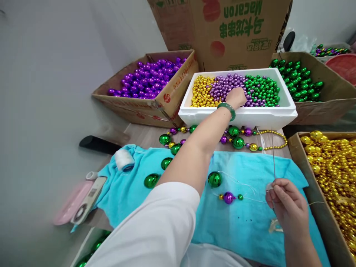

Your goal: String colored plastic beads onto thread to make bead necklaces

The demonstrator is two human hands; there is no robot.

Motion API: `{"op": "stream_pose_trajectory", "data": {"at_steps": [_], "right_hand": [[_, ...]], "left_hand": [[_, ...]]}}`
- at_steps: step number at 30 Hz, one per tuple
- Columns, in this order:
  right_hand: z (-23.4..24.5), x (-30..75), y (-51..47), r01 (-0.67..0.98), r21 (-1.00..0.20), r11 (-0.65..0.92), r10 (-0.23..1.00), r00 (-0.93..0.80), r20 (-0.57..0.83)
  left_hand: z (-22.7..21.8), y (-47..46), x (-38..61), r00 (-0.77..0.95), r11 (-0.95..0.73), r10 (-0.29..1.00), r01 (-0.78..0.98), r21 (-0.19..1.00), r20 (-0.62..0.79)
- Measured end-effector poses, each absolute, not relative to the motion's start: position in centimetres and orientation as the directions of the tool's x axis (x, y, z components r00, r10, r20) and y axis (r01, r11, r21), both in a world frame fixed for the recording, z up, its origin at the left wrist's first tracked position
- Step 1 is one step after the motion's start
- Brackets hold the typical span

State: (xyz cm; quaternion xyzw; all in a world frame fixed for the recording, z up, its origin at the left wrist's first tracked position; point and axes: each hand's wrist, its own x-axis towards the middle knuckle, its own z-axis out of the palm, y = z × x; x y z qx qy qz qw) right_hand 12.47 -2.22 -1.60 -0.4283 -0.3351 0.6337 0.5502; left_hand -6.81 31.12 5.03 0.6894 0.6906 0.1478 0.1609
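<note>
My left hand (236, 97), with a green bangle (226, 110) at the wrist, reaches into a white foam box (236, 115). It is among small purple beads (229, 82), and its fingers are hidden. My right hand (289, 202) pinches a long thin needle (273, 155) that points up. A white thread (257, 200) runs left from that hand to a short strung row: a small gold bead (221, 197), a larger purple bead (228, 197) and a small green bead (240, 197). Just above lies a big green bead (214, 179).
A turquoise towel (250, 230) covers the work surface. A beaded necklace (238, 142) lies behind my left forearm. A thread spool (124, 160) stands at left. Cartons hold purple beads (155, 79), green beads (302, 79) and gold bead strings (333, 178).
</note>
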Motion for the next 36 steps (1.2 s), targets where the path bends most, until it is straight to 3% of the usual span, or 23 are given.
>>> {"op": "stream_pose_trajectory", "data": {"at_steps": [2, 4, 7, 10, 14, 20, 29, 32, 36], "right_hand": [[-1.9, 12.2, -2.5, -0.392, -0.909, -0.142, 0.988, -0.006, -0.152], [-2.3, 12.1, -3.0, -0.352, -0.928, -0.119, 0.991, 0.015, -0.133], [-3.2, 11.8, -4.0, -0.269, -0.959, -0.092, 0.995, 0.013, -0.099], [-3.8, 10.9, -5.1, -0.175, -0.982, -0.077, 0.997, -0.020, -0.075], [-4.0, 8.9, -6.6, -0.046, -0.995, -0.089, 0.995, -0.044, -0.087], [-4.2, 6.7, -8.4, 0.050, -0.994, -0.093, 0.991, -0.092, -0.098], [-4.1, 5.5, -9.1, 0.125, -0.989, -0.079, 0.989, -0.112, -0.093], [-3.9, 5.7, -9.1, 0.156, -0.986, -0.052, 0.991, -0.117, -0.071], [-3.5, 6.0, -9.1, 0.201, -0.979, -0.035, 0.988, -0.143, -0.064]], "left_hand": [[5.8, 29.3, -7.3, -0.019, -0.026, 0.997, 0.845, 0.535, 0.079], [6.5, 25.7, -8.1, 0.000, -0.093, 0.992, 0.675, 0.732, 0.127], [6.3, 17.7, -9.9, 0.114, -0.021, 0.993, 0.159, 0.987, 0.002], [4.4, 9.3, -12.1, 0.213, 0.222, 0.964, -0.311, 0.924, -0.160], [1.6, 2.1, -14.4, 0.184, 0.333, 0.943, -0.572, 0.749, -0.279], [0.5, -1.7, -16.7, 0.054, 0.249, 0.952, -0.711, 0.658, -0.303], [0.6, -3.3, -18.2, 0.055, 0.234, 0.956, -0.735, 0.636, -0.287], [0.6, -3.5, -18.5, 0.043, 0.204, 0.968, -0.710, 0.674, -0.247], [0.7, -3.8, -18.7, 0.032, 0.169, 0.983, -0.535, 0.828, -0.181]]}}
